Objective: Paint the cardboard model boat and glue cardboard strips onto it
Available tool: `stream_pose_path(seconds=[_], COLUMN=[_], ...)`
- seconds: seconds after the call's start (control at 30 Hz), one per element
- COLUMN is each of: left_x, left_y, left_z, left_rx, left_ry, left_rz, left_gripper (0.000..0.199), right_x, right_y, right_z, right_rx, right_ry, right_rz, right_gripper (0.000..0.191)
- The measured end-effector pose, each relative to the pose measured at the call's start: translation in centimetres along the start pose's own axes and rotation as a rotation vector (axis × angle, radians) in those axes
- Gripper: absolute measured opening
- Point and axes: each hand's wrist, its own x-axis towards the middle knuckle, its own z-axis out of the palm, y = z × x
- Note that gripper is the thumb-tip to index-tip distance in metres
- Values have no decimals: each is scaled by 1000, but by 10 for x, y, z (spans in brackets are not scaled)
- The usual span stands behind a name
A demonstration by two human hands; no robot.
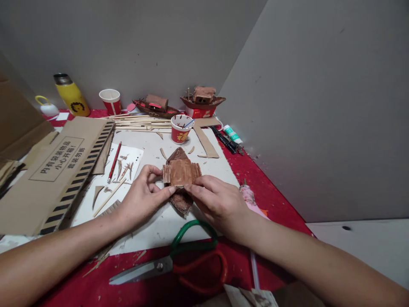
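Observation:
A small brown cardboard model boat [181, 200] lies on the white board in front of me, its pointed ends toward and away from me. Across its middle sits a painted roof with ridged flaps at both sides. My left hand [145, 189] grips the boat from the left, thumb at the roof's near edge and fingers by the left flap. From the right, my right hand [220, 200] pinches the near right corner of the roof; its fingertips are partly hidden. Green-and-orange-handled scissors [159, 266] lie just below the boat on the red cloth.
Two finished-looking model boats [203, 100] stand at the back near a paper cup with a brush [181, 132]. Thin wooden sticks [143, 123] lie behind the board. A large cardboard sheet [64, 162], a red pencil [114, 162] and scraps are at left; markers [225, 140] at right.

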Motion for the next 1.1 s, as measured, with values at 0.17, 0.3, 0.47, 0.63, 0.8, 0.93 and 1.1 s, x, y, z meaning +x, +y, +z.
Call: stream_pose_path(seconds=[0.17,0.3,0.47,0.63,0.8,0.93,1.1], left_x=[2,5,7,9,9,9,9], left_y=[6,7,5,7,7,8,13], left_z=[1,2,3,3,3,4,6], left_rx=[42,111,145,165,191,195,189], left_ry=[-34,-55,-60,-45,-44,-34,-33], left_rz=[-44,-30,-24,-19,-31,-45,-67], left_gripper=[79,76,64,62,61,61,60], right_x=[3,4,2,1,4,8,11], right_y=[-1,-1,-1,3,13,17,16], right_z=[-2,0,-1,-12,-14,-10,-9], right_rx=[-37,-74,-13,139,209,262,288], right_ry=[-18,9,10,38,52,37,48], right_rz=[-1,-27,-14,43,91,99,112], right_gripper=[18,19,18,16,12,11,5])
